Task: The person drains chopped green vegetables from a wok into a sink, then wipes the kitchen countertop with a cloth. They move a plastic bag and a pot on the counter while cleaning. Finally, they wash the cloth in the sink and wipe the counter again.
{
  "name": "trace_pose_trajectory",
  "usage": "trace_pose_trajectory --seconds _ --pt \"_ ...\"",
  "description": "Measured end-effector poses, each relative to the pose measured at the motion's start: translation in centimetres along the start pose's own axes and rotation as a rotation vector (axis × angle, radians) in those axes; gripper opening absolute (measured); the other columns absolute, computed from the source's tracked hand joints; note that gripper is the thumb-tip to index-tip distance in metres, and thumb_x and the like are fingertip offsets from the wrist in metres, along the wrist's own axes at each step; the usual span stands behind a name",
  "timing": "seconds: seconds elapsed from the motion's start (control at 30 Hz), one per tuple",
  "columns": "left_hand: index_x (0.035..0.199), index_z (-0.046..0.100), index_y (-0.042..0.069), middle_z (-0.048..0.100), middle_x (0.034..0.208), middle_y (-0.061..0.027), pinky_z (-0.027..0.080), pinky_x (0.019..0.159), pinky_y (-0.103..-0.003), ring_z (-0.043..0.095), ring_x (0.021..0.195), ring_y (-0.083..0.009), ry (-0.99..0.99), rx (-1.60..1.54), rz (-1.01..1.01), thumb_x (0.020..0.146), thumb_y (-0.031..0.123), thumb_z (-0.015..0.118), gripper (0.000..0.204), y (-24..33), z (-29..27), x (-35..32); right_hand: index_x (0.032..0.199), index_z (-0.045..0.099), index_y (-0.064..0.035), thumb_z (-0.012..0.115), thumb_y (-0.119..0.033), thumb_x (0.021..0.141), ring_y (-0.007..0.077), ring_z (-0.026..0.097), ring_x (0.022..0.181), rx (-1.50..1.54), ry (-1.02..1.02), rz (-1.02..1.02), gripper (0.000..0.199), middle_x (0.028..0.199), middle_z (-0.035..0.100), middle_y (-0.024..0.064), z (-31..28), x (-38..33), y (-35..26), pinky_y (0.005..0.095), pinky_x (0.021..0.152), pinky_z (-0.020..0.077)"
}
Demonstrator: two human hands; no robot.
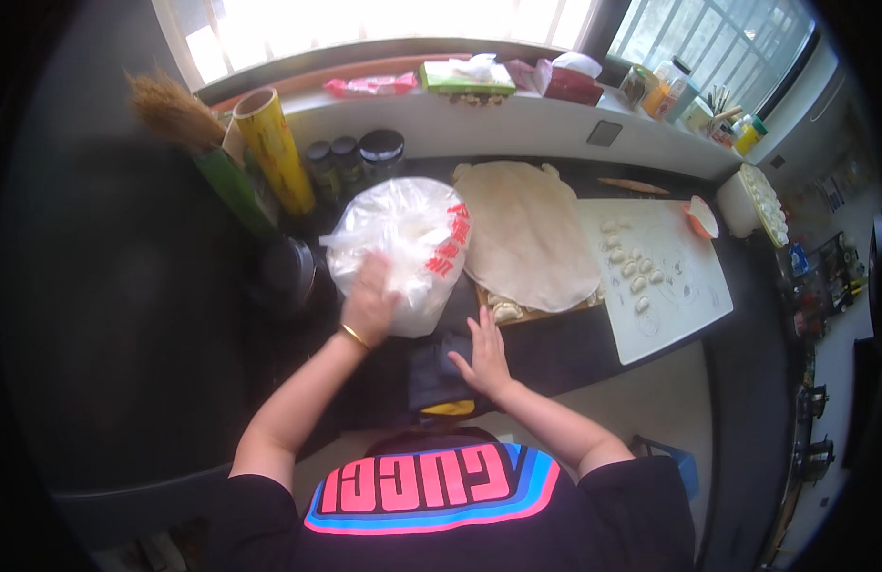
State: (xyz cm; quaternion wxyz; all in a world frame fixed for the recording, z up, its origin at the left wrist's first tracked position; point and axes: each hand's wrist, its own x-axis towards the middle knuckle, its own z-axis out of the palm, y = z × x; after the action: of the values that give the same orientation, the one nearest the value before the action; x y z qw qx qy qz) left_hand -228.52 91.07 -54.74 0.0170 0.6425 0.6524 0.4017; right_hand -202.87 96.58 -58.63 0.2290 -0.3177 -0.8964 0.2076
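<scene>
My left hand (pixel 369 303), with a gold bangle at its wrist, is against the front of a white plastic bag (pixel 412 310) with red print. Motion smears its fingers, so their grip on the bag is unclear. My right hand (pixel 486 355) is empty, fingers spread, just in front of the near edge of a large dough sheet (pixel 532 234). The sheet covers most of a wooden board (pixel 534 316). A few dumplings (pixel 506 311) peek out beneath its near edge. Several more small dumplings (pixel 637 267) lie on a white cutting board (pixel 684 305) to the right.
Dark-lidded jars (pixel 381 151) and a yellow roll (pixel 272 153) stand behind the bag. A thin wooden rolling pin (pixel 634 185) and a small bowl (pixel 701 218) lie near the cutting board's far side. A tray of dumplings (pixel 765 205) tops a white container. Dark cloth (pixel 439 374) hangs at the counter edge.
</scene>
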Motion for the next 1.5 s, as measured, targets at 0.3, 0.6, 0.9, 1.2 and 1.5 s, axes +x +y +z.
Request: trace_pose_trajectory --seconds 0.3,0.6,0.9,1.2,1.5 --pt "0.131 0.029 -0.006 0.024 0.140 -0.0217 0.018 0.106 -0.045 0.023 0.131 -0.0326 -0.460 0.133 -0.010 0.080 0.031 0.055 0.069 7.9 7.1 -11.1 0.133 0.033 -0.0040 0.058 -0.033 0.075 0.0390 0.018 0.131 -0.185 -0.157 0.033 0.069 0.141 0.024 0.0187 4.0 -3.5 -0.7 0.0545 0.103 0.0153" --pt "0.133 0.024 -0.006 0.025 0.139 -0.0219 0.021 0.107 -0.040 0.024 0.130 -0.0325 -0.363 0.287 -0.280 0.076 0.030 0.061 0.077 2.2 0.0 -19.9 0.127 0.036 0.0038 0.057 -0.029 0.079 0.0403 0.031 0.124 0.003 -0.249 -0.303 0.062 0.133 0.034 0.0245 11.5 -0.2 -9.4 0.0460 0.102 0.0249" --pt "0.130 0.031 0.002 0.037 0.127 -0.0191 0.035 0.093 -0.044 0.038 0.116 -0.0358 0.152 0.654 -0.894 0.073 0.025 0.066 0.071 -6.6 -10.1 -22.8 0.126 0.043 -0.0078 0.065 -0.035 0.071 0.0335 0.031 0.126 0.193 -0.325 -0.561 0.064 0.134 0.037 0.0172 19.4 7.1 -16.6 0.0434 0.103 0.0248" --pt "0.138 0.020 0.017 0.022 0.137 -0.0191 0.036 0.091 -0.054 0.027 0.124 -0.0368 -0.302 0.474 -1.191 0.063 0.017 0.074 0.093 -5.9 -11.7 -21.8 0.123 0.047 -0.0093 0.065 -0.017 0.067 0.0290 0.033 0.126 0.208 -0.475 -0.727 0.059 0.132 0.041 0.0112 20.3 8.0 -17.7 0.0424 0.104 0.0258" --pt "0.137 0.027 0.014 0.049 0.110 -0.0182 0.051 0.065 -0.031 0.056 0.094 -0.0235 0.115 -0.524 -1.281 0.058 0.013 0.068 0.089 -5.0 -14.9 -23.8 0.109 0.055 -0.0078 0.065 -0.008 0.061 0.0274 0.055 0.103 0.189 -0.414 -0.787 0.049 0.112 0.057 0.0090 16.7 3.0 -15.5 0.0351 0.087 0.0452"
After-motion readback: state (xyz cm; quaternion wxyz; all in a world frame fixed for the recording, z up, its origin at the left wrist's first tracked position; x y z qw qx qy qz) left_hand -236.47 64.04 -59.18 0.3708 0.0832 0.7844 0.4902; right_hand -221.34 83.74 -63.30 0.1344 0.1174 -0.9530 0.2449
